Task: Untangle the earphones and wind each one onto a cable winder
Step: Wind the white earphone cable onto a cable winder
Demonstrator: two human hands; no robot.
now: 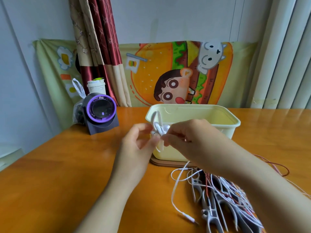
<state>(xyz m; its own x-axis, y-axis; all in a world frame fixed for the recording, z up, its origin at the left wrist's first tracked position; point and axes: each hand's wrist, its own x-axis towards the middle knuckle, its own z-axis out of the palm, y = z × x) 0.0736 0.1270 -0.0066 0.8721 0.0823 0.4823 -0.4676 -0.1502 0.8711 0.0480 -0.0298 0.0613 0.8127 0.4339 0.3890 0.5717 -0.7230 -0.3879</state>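
Looking down over a glossy orange wood bench (67,174) running back to a pale wall (168,19). Seeing a red and beige curtain (97,47) and a cartoon burger cloth (151,64) hanging there, with pale vertical slats (286,64) at the right. Finding open bench along the left side and the near edge, around the left forearm. Noticing a purple-ringed gadget (101,109), a lidded cup (96,86) and a knotted plastic bag (78,105) sitting at back left, well apart from the hands. Pinching a white earphone bundle (159,130) between the left hand (136,143) and the right hand (190,140), fingers curling round it, raised just in front of a cream tub (218,118). Crowding the near right, under the right forearm: a tangled pile (218,199) of white and red cables and grey winders, with one white cable (175,190) looping leftward onto bare bench.
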